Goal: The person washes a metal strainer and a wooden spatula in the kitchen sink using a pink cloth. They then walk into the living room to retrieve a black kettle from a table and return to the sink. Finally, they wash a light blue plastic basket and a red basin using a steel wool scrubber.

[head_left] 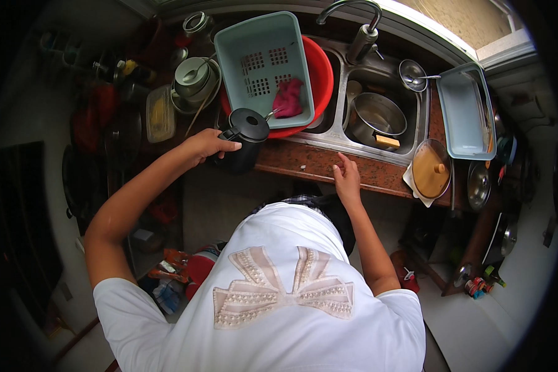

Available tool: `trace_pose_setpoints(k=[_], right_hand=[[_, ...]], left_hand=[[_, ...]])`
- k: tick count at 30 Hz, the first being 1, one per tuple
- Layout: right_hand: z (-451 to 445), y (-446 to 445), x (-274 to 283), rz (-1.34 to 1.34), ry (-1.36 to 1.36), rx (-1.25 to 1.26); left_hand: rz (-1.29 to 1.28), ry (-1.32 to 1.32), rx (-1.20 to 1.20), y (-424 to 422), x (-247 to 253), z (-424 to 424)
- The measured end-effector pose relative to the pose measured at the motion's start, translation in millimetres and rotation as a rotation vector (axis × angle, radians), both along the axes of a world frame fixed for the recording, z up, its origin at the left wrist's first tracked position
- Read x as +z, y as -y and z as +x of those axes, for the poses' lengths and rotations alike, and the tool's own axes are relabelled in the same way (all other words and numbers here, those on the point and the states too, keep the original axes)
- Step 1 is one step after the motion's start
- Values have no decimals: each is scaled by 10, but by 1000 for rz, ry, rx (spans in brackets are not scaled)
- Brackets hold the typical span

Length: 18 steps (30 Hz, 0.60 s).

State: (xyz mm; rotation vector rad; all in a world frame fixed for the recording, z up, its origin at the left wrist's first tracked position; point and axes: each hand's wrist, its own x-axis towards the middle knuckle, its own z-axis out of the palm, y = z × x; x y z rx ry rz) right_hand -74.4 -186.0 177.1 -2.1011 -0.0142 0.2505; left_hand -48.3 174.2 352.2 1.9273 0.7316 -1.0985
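My left hand (pixel 207 146) grips the handle of a black lidded kettle (pixel 249 124), held upright by the counter edge in front of a light-blue plastic basket (pixel 260 46). A crumpled magenta cloth (pixel 288 98) lies in the basket, which rests tilted on a red plastic basin (pixel 324 69) over the left sink bowl. Over the front edge of the red-brown stone counter (pixel 293 160) is my right hand (pixel 347 179), empty with its fingers apart. A metal pot (pixel 379 116) stands in the right sink bowl (pixel 418 121).
A faucet (pixel 365 42) rises behind the sink. Stacked bowls (pixel 195 79) with a spoon and a plastic food container (pixel 160 114) stand at left. To the right are a metal ladle (pixel 411 74), a glass lid (pixel 430 167) and a pale-blue tray (pixel 462 111). A cabinet door hangs below.
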Motion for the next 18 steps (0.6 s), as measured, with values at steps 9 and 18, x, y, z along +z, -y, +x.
trace_pose_setpoints(k=[9,18], right_hand=[[0,-71,12,-29,6,61],[4,-95,74,-52,20,87]], left_hand=[[4,36,144,-256,45,-202],[-35,208,288,-404,-48,-27]])
